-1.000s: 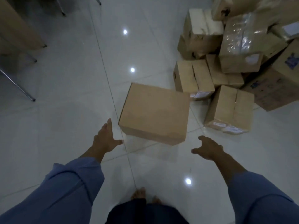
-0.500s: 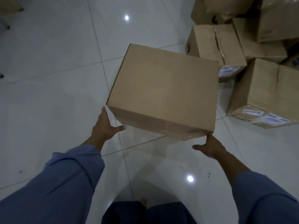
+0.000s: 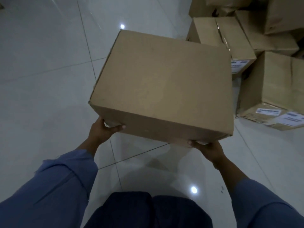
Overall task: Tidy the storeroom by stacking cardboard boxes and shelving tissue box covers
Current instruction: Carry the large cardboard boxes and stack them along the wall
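Cardboard box (image 3: pixel 164 86), plain brown and closed, sits between both hands in front of the person's knees, its near edge raised off the white tiled floor (image 3: pixel 41 79) with a shadow on the tiles below it. Left hand (image 3: pixel 102 130) grasps the near left bottom corner, thumb along the front face and fingers hidden underneath, while the right hand (image 3: pixel 209 149) grasps the near right bottom corner in the same way. Just to the right, a heap of other boxes (image 3: pixel 271 83) lies on the floor, some bearing white labels (image 3: pixel 291 118).
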